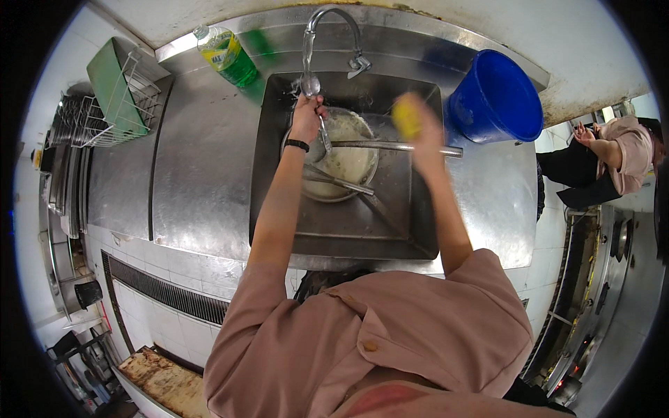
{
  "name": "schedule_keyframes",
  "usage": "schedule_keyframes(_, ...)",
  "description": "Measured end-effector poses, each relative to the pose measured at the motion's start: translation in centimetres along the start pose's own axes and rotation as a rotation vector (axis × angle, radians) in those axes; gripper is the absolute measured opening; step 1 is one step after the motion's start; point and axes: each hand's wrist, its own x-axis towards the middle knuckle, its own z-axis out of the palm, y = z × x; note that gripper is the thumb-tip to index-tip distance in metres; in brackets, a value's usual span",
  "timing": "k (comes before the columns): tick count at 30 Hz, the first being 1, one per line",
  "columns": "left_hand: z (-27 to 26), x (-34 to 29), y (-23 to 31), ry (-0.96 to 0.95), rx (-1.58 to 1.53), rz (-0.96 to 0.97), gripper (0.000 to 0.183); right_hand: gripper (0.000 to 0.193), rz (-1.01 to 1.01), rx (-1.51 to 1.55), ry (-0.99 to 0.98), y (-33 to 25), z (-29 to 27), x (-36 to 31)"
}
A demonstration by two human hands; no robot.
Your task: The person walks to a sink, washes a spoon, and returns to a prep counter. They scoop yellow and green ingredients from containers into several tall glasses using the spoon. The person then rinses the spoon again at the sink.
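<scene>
My left hand (306,120) is closed on a metal spoon (310,85), whose bowl is under the running water of the curved tap (357,65). To the right, my right hand (426,136) is smeared by motion, with a yellow sponge (406,117) at its fingers. Below my hands, a round pan (355,171) of cloudy, soapy liquid sits in the steel sink (334,230). Two long metal handles stick out of it. One handle (390,145) runs right past my right hand and over the sink's rim; the other (352,184) slants within the basin.
A blue bucket (496,96) stands right of the sink. At the back left is a bottle of green liquid (228,56). A wire rack (139,97) with a green board (115,83) occupies the far left counter. Another person (613,153) is at the far right, near stoves.
</scene>
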Motion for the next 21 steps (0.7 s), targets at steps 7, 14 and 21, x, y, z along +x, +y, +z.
schedule_keyframes(7, 0.3, -0.5, 0.8, -0.093, 0.029, 0.007, 0.017, 0.044, -0.223, -0.659, 0.523, 0.2, -12.7, 9.8)
schedule_keyframes(14, 1.8, 0.4, 1.4, -0.066, 0.166, 0.043, 0.024, 0.041, -0.154, 0.248, -0.375, -4.0, 13.4, 12.0)
schedule_keyframes(21, 1.7, -0.4, 2.2, 0.012, 0.122, -0.097, 0.017, 0.018, -0.467, -0.272, -0.407, -2.0, 18.4, 13.6)
